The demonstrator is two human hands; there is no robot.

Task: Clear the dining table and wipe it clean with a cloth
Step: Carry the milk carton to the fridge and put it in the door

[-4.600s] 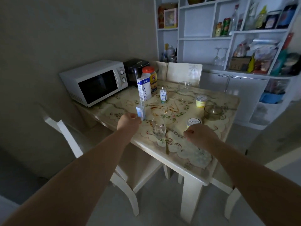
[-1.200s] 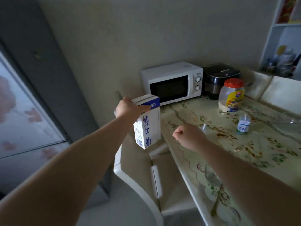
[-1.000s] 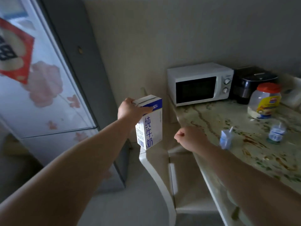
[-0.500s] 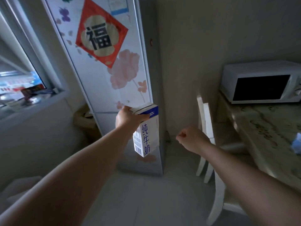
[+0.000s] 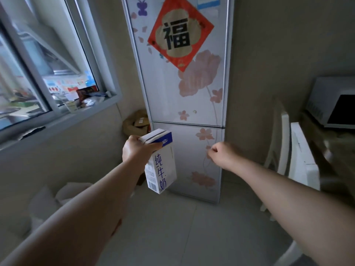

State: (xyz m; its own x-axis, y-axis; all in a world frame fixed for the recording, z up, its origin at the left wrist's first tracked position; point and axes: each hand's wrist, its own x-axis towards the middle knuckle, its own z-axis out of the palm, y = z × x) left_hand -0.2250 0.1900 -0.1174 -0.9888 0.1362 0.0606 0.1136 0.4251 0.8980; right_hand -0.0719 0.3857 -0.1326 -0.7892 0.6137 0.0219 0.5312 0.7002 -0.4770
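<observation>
Head view: the left hand (image 5: pixel 134 150) clamps the top end of the milk carton (image 5: pixel 162 173), thumb and fingers curled round its blue band. The carton hangs tilted below the hand. It is a rectangular white cardboard box with blue characters and a barcode. The right hand (image 5: pixel 221 154), beside the carton, is a closed fist holding nothing. Beyond both hands stands a glossy, flower-printed refrigerator (image 5: pixel 188 96). Beyond the left hand, an open brown sack (image 5: pixel 134 121) holds contents too dim to identify.

2 bare forearms (image 5: pixel 99 204), bare left hand (image 5: pixel 134 151) and right hand (image 5: pixel 222 155).
</observation>
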